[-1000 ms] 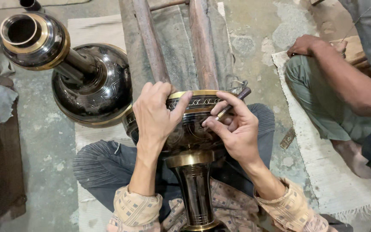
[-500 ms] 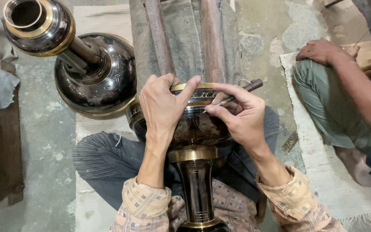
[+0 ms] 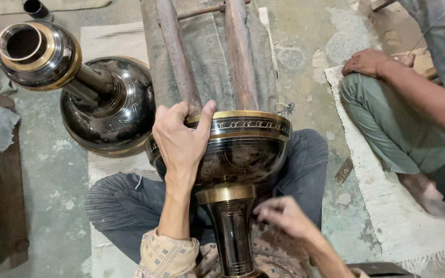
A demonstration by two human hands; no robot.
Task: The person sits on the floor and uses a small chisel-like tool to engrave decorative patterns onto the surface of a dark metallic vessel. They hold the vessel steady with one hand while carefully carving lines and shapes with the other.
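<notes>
At far left a second black vase (image 3: 106,103) with a brass-rimmed mouth lies tilted on the concrete floor (image 3: 52,170). Just right of it, the left hand (image 3: 181,141) lies spread flat on the bowl of the black brass-banded vase (image 3: 233,154), fingers apart. That vase rests on the person's lap, its long axis running near to far, stem nearest. The right hand (image 3: 284,216), blurred, is beside the stem with fingers loosely curled; whether it holds anything cannot be told. At far right sits 1 other person (image 3: 387,118).
</notes>
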